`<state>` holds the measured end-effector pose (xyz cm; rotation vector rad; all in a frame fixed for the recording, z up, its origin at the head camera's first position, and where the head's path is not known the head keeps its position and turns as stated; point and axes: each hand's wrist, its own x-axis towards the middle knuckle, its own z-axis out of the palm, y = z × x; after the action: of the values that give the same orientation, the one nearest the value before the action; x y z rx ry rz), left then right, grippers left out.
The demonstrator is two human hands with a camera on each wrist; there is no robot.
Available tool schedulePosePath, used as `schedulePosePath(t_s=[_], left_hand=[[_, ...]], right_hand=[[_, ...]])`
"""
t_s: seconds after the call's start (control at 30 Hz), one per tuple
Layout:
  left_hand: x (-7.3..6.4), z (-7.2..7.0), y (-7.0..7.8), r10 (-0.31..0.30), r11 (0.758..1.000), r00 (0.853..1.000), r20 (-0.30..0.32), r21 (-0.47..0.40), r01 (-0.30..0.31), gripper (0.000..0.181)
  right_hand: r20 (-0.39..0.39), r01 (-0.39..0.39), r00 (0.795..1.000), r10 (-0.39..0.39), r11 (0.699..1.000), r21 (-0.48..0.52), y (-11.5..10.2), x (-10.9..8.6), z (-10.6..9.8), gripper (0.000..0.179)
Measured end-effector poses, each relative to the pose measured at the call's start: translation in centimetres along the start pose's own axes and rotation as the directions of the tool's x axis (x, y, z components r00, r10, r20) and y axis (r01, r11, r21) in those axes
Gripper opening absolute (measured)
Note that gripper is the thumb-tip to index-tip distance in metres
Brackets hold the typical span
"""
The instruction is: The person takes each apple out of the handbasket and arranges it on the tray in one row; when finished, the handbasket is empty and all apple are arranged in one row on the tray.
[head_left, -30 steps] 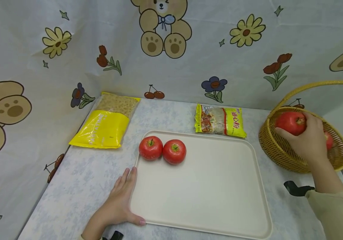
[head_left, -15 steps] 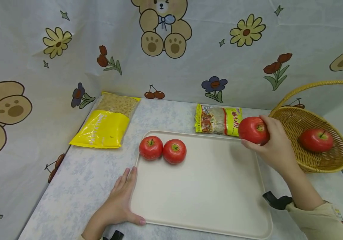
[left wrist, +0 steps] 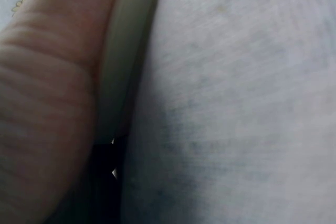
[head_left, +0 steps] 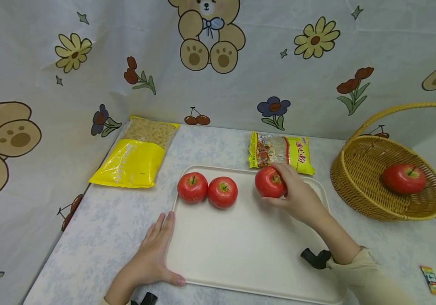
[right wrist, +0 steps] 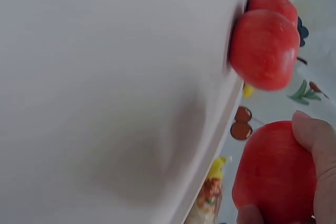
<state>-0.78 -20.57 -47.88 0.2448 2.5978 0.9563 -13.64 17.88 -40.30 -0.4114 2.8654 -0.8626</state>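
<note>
My right hand grips a red apple above the far side of a white tray. In the right wrist view that apple sits between thumb and fingers, with the tray's surface beside it. Two more apples, one at the far left corner and one right of it, rest side by side on the tray. My left hand lies against the tray's left edge, fingers straight and thumb at the near corner. The left wrist view shows part of this hand close to the tray's rim.
A wicker basket with a tall handle stands at the right, one apple inside. Behind the tray lies a yellow noodle packet. A yellow pasta bag is at the back left. A small sachet lies at the right.
My right hand has lifted an apple out of the basket and carried it left, over the tray. The small sachet has come into view. My left hand stays in place.
</note>
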Motion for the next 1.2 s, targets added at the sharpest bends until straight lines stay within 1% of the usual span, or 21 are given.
schedulePosePath(t_s=[0.23,0.47,0.67,0.77,0.97,1.2], left_hand=[[0.1,-0.1,0.0,-0.008,1.0,1.0,0.01,0.008,0.007,0.167],[0.1,-0.2,0.1,-0.024,1.0,1.0,0.015,0.011,0.024,0.167],[0.1,-0.2,0.2,-0.031,0.999,0.999,0.022,0.011,0.031,0.167],[0.1,-0.2,0.2,-0.032,0.999,0.999,0.029,0.005,0.032,0.166],[0.1,-0.2,0.2,-0.035,0.999,0.999,0.034,0.003,0.035,0.165],[0.1,-0.1,0.1,-0.042,0.999,0.999,0.035,0.003,0.041,0.164]], right_hand=[[0.077,0.033,0.997,-0.029,0.998,-0.05,-1.2,0.1,2.0,0.098],[0.133,0.04,0.991,-0.034,0.998,-0.047,-1.8,0.2,3.1,0.097],[0.143,0.06,0.988,-0.052,0.997,-0.054,-1.9,0.2,3.4,0.096],[0.146,0.057,0.988,-0.049,0.997,-0.05,-1.9,0.3,3.5,0.096],[0.151,0.034,0.988,-0.031,0.999,-0.019,-1.5,0.3,3.5,0.098],[0.144,0.044,0.989,-0.045,0.999,0.012,-1.2,0.2,3.7,0.099]])
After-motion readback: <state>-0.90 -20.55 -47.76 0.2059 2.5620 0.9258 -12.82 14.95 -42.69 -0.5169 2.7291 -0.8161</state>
